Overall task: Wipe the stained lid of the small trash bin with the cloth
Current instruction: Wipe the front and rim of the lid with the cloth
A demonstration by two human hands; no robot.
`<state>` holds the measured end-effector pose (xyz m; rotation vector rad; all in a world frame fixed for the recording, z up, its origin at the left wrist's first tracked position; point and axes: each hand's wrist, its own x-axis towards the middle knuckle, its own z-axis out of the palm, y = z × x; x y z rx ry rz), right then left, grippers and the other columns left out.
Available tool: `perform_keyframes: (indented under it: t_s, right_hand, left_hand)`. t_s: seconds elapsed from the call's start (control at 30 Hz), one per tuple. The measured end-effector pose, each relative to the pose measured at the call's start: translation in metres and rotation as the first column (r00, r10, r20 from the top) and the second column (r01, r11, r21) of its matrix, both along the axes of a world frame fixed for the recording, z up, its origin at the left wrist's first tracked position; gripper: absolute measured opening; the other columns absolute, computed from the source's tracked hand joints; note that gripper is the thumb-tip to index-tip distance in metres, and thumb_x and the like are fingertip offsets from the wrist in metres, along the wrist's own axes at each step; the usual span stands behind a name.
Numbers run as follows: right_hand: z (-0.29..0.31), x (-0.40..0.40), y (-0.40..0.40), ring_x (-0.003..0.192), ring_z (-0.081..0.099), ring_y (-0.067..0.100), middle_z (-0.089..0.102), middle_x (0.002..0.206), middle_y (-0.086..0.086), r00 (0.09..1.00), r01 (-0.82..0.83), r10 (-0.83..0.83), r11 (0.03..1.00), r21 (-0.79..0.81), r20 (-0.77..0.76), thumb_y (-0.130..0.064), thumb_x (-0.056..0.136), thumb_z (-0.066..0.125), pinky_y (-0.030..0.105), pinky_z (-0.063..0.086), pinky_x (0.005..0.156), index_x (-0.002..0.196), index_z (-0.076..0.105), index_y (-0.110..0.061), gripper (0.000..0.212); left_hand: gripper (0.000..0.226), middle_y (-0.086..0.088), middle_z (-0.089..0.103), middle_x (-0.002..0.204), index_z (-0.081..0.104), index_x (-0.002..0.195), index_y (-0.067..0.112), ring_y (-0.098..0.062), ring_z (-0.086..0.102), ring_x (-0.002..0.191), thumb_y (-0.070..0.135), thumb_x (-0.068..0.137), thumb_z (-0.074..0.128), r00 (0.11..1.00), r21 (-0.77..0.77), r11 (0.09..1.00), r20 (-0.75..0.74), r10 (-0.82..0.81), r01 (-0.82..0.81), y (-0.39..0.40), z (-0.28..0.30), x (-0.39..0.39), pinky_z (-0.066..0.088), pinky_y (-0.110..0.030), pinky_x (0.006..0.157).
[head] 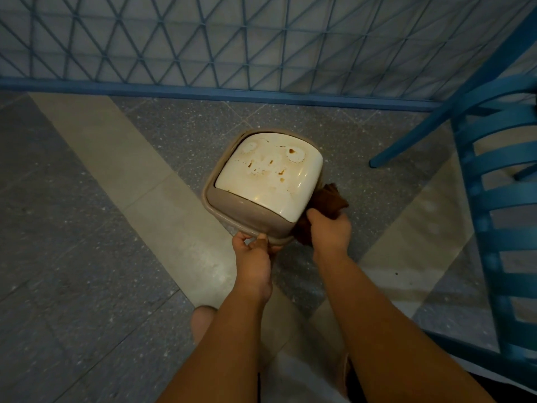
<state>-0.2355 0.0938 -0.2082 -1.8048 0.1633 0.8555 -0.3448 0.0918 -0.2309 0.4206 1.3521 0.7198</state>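
Observation:
A small beige trash bin (232, 210) stands on the floor in the middle of the view. Its cream swing lid (270, 175) carries brown spots and pale ring marks across its far half. My left hand (252, 251) grips the bin's near rim with thumb and fingers. My right hand (329, 228) is closed on a dark brown cloth (328, 200), held against the bin's near right corner, beside the lid and off the stains.
A blue slatted chair (494, 181) stands close on the right, one leg ending near the bin. A blue lattice fence (232, 53) with a base rail runs along the far side. Grey speckled floor with pale stripes lies to the left. My knee (203, 321) shows below.

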Motion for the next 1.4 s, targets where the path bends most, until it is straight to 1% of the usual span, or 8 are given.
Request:
perform_keyframes:
  t_s: [0.13, 0.4, 0.53, 0.73, 0.93, 1.1, 1.27, 1.4]
  right_hand:
    - [-0.003, 0.001, 0.001, 0.104, 0.062, 0.025, 0.063, 0.12, 0.009, 0.999, -0.012, 0.015, 0.998, -0.056, 0.051, -0.009, 0.077, 0.07, 0.042, 0.052, 0.091, 0.127, 0.055, -0.011, 0.052]
    - [-0.01, -0.046, -0.04, 0.089, 0.065, 0.018, 0.067, 0.097, 0.003, 0.994, -0.111, 0.111, 0.992, -0.064, 0.002, -0.006, 0.076, 0.072, 0.034, 0.054, 0.081, 0.111, 0.065, -0.013, 0.037]
    - [-0.008, -0.022, -0.019, 0.087, 0.065, 0.02, 0.068, 0.101, 0.006, 0.999, 0.018, -0.019, 1.0, -0.022, -0.029, -0.005, 0.075, 0.07, 0.034, 0.054, 0.077, 0.113, 0.065, -0.011, 0.039]
    - [0.003, 0.031, 0.013, 0.101, 0.062, 0.026, 0.065, 0.115, 0.01, 0.992, -0.094, 0.102, 0.99, -0.104, 0.081, -0.011, 0.078, 0.07, 0.043, 0.051, 0.092, 0.121, 0.06, -0.01, 0.044]
    - [0.001, 0.04, -0.016, 0.124, 0.048, 0.03, 0.047, 0.14, 0.013, 0.991, -0.007, -0.011, 0.99, -0.143, -0.13, -0.024, 0.087, 0.064, 0.04, 0.039, 0.106, 0.143, 0.037, -0.011, 0.063]
    - [-0.012, 0.012, -0.051, 0.117, 0.055, 0.027, 0.052, 0.136, 0.011, 0.953, -0.011, 0.014, 1.0, 0.013, -0.304, -0.036, 0.086, 0.064, 0.047, 0.042, 0.104, 0.141, 0.041, -0.017, 0.062]
    - [-0.008, -0.006, -0.05, 0.099, 0.065, 0.022, 0.067, 0.113, 0.009, 0.954, -0.086, 0.124, 0.985, 0.146, -0.271, -0.026, 0.086, 0.065, 0.041, 0.052, 0.091, 0.12, 0.061, -0.019, 0.035]
    - [-0.008, -0.015, -0.034, 0.099, 0.065, 0.021, 0.067, 0.112, 0.007, 0.98, -0.151, 0.158, 0.986, 0.065, -0.118, -0.02, 0.082, 0.07, 0.039, 0.054, 0.089, 0.121, 0.06, -0.014, 0.041]
  left_hand:
    - [0.03, -0.019, 0.061, 0.109, 0.038, 0.126, 0.017, -0.02, 0.063, 0.083, 0.009, 0.098, 0.046, 1.0, -0.017, 0.999, -0.003, 0.03, -0.03, -0.005, 0.002, 0.004, 0.054, -0.021, 0.063]
    - [0.017, -0.017, 0.059, 0.108, 0.045, 0.107, 0.023, -0.03, 0.058, 0.097, 0.01, 0.097, 0.048, 0.999, -0.07, 0.996, -0.026, 0.045, -0.047, -0.003, -0.001, 0.003, 0.051, -0.048, 0.09]
    - [0.02, -0.021, 0.06, 0.114, 0.044, 0.11, 0.023, -0.032, 0.061, 0.101, 0.008, 0.097, 0.048, 1.0, -0.023, 1.0, -0.006, 0.017, -0.018, 0.001, -0.003, -0.003, 0.055, -0.037, 0.085]
    - [0.022, -0.023, 0.061, 0.116, 0.041, 0.116, 0.021, -0.03, 0.064, 0.095, 0.008, 0.099, 0.045, 1.0, -0.006, 1.0, -0.006, -0.014, 0.014, 0.005, 0.004, -0.002, 0.053, -0.023, 0.069]
    - [0.022, -0.012, 0.063, 0.1, 0.045, 0.115, 0.019, -0.025, 0.064, 0.087, 0.01, 0.096, 0.053, 0.991, -0.146, 0.982, 0.041, 0.131, -0.124, 0.005, 0.011, -0.007, 0.053, -0.032, 0.081]
    - [0.038, -0.01, 0.062, 0.103, 0.044, 0.127, 0.012, -0.021, 0.062, 0.092, 0.007, 0.092, 0.058, 0.981, -0.2, 0.969, 0.096, 0.167, -0.146, -0.007, 0.013, -0.001, 0.049, -0.036, 0.094]
    - [0.046, -0.012, 0.064, 0.101, 0.04, 0.133, 0.012, -0.022, 0.064, 0.093, -0.002, 0.092, 0.053, 0.968, -0.197, 0.963, 0.131, 0.213, -0.185, -0.011, 0.015, 0.01, 0.053, -0.034, 0.087]
    - [0.046, -0.017, 0.06, 0.111, 0.039, 0.123, 0.026, -0.028, 0.062, 0.101, -0.004, 0.091, 0.049, 0.987, -0.155, 0.978, 0.051, 0.151, -0.141, -0.011, 0.011, 0.009, 0.056, -0.033, 0.077]
